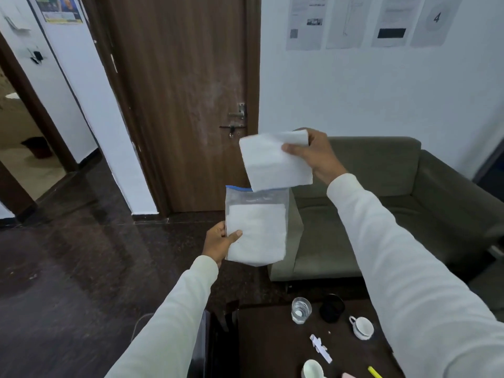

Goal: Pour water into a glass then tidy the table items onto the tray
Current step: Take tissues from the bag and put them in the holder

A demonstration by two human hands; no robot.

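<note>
My left hand [219,242] grips the lower left edge of a clear plastic bag [256,227] with a blue strip at its top, holding white napkins inside. Just above the bag's mouth, my right hand [313,156] pinches a single white napkin [275,162] by its upper right side. Both are raised well above the dark table [267,342]. On the table stand a glass of water [300,309], a white cup [362,327] and another white cup [312,369] at the bottom edge. No tray is in view.
A black round holder [332,308] stands beside the glass. A white strip of paper [321,349] and a yellow pen [375,372] lie on the table. A grey-green sofa [381,214] sits behind, a brown door [180,99] beyond it.
</note>
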